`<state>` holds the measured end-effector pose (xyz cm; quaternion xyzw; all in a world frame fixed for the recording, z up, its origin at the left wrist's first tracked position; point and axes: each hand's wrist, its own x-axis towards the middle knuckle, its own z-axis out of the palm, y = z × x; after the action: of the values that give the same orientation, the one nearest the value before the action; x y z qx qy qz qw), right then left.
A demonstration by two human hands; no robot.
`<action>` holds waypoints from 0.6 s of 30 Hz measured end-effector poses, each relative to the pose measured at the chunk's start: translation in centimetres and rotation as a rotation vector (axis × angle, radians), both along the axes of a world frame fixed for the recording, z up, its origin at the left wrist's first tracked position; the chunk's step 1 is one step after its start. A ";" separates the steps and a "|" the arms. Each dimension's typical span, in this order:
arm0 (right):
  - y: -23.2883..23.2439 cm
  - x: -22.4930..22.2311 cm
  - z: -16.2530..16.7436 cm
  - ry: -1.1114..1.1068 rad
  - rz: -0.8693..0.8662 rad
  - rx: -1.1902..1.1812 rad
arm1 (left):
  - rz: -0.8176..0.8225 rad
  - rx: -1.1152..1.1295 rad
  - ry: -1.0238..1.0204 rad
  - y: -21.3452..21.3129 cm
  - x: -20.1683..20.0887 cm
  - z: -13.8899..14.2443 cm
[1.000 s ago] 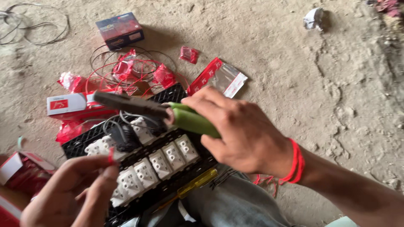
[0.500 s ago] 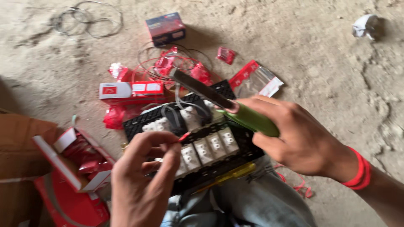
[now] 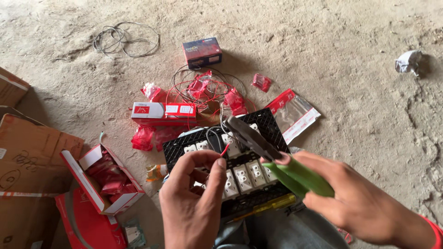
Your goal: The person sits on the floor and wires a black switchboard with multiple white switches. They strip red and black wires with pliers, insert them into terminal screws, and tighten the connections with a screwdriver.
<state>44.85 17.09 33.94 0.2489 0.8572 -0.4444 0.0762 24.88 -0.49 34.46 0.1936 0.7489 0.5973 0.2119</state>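
A black switch panel with several white switch modules rests on my lap. My right hand grips green-handled pliers whose dark jaws point up-left over the panel. My left hand pinches a thin red wire between thumb and fingers, just left of the pliers' jaws. A yellow-handled screwdriver lies along the panel's near edge.
On the sandy floor lie a red-and-white carton, a dark small box, coils of red and black wire, red wrappers, a clear packet, grey wire, crumpled paper. Open cardboard boxes sit at left.
The view has shifted, so the panel and floor items sit further right. My left hand has risen and now pinches the red wire beside the pliers' jaws.
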 end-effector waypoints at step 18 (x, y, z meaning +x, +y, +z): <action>1.2 3.6 -2.1 -0.191 -0.292 -0.651 | -0.096 0.080 0.120 1.5 0.6 1.2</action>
<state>48.43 18.31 31.81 0.3714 0.6156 -0.6747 0.1667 25.45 1.05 35.68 0.2733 0.7255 0.6033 0.1872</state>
